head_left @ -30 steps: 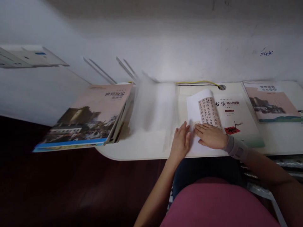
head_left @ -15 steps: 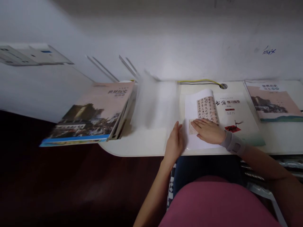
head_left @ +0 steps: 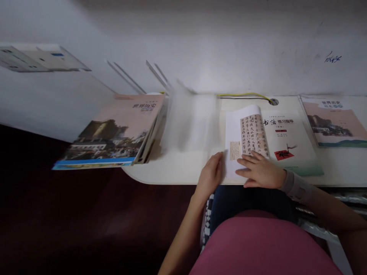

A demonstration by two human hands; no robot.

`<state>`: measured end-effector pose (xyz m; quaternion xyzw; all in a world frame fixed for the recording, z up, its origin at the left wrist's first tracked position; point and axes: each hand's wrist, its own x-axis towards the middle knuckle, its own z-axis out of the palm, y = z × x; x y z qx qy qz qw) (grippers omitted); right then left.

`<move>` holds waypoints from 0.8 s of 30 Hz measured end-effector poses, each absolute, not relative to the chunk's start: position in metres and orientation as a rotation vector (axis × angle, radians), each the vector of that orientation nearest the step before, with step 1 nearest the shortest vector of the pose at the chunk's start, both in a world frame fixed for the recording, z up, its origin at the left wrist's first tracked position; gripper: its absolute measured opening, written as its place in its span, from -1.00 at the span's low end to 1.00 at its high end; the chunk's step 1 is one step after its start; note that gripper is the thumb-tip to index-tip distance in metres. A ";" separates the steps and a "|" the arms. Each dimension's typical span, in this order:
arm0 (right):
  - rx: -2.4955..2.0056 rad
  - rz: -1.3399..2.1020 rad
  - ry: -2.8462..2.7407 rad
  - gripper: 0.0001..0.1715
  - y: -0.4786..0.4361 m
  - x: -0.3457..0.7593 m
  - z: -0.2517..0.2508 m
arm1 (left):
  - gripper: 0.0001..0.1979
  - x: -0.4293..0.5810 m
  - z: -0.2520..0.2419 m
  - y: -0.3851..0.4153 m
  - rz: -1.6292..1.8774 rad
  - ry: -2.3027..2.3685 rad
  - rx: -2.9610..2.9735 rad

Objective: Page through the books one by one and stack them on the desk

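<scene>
A calligraphy workbook (head_left: 286,143) lies open on the white desk, its cover folded out to the right. The white inner flap (head_left: 233,131), with a printed strip of brush writing, is turned up at its upper right. My right hand (head_left: 262,170), wearing a grey wristband, rests with spread fingers on the lower part of this flap. At the flap's left edge is my left hand (head_left: 210,173), fingers pressed together and curled; what they hold, if anything, is hidden. Left of it lies a blurred, whitish translucent sheet or stack (head_left: 190,122).
A stack of world history books (head_left: 114,130) overhangs the desk's left end. Another history book (head_left: 334,122) lies at right. A yellow cable (head_left: 243,94) runs along the wall to a cable hole (head_left: 274,102). The desk's front edge (head_left: 160,182) curves at left.
My right hand has slid down and right across the page, its fingers spreading more. My left hand's fingers have drawn together at the left edge. The view has shifted slightly.
</scene>
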<state>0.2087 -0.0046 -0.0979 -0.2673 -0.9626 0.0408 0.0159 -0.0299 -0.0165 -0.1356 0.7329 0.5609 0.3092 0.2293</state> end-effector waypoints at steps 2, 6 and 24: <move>-0.814 0.177 -3.017 -0.39 -0.002 0.204 -0.100 | -0.61 -0.029 -0.138 -0.016 0.819 1.496 2.099; -0.735 0.223 -3.046 -0.29 0.008 0.202 -0.102 | -0.58 -0.030 -0.141 -0.015 0.759 1.428 2.190; -0.688 0.173 -2.985 -0.27 0.009 0.206 -0.114 | -0.66 -0.048 -0.136 -0.002 0.773 1.204 2.277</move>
